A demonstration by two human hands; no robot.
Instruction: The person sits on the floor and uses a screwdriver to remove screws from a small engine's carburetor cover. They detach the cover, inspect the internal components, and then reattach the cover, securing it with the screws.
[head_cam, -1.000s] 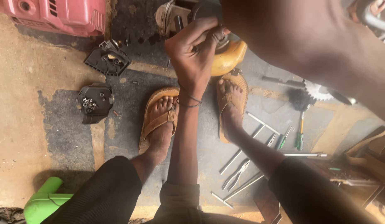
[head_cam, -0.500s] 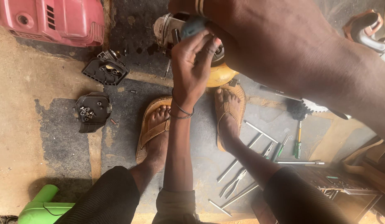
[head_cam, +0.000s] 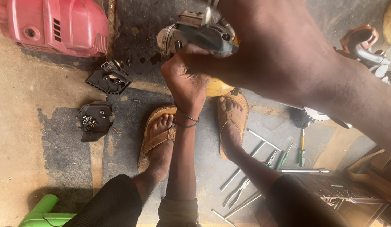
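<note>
Between the sandalled feet (head_cam: 162,138), a small engine (head_cam: 199,35) sits on the concrete floor (head_cam: 31,113). Left hand (head_cam: 189,82) is clenched around its lower part, apparently bracing it. Right hand (head_cam: 263,38) covers the top; grip cannot be told. Pliers (head_cam: 237,191) and screwdriver (head_cam: 302,147) lie beside the right foot, within reach.

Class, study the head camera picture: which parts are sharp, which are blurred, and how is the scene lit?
Head view: the right forearm sits close to the lens, large and soft-edged; the left hand on the grey engine part is fairly sharp, as are the hand tools and the black cover with screws. Light is soft and even daylight, with faint shadows and no strong glare.
</note>
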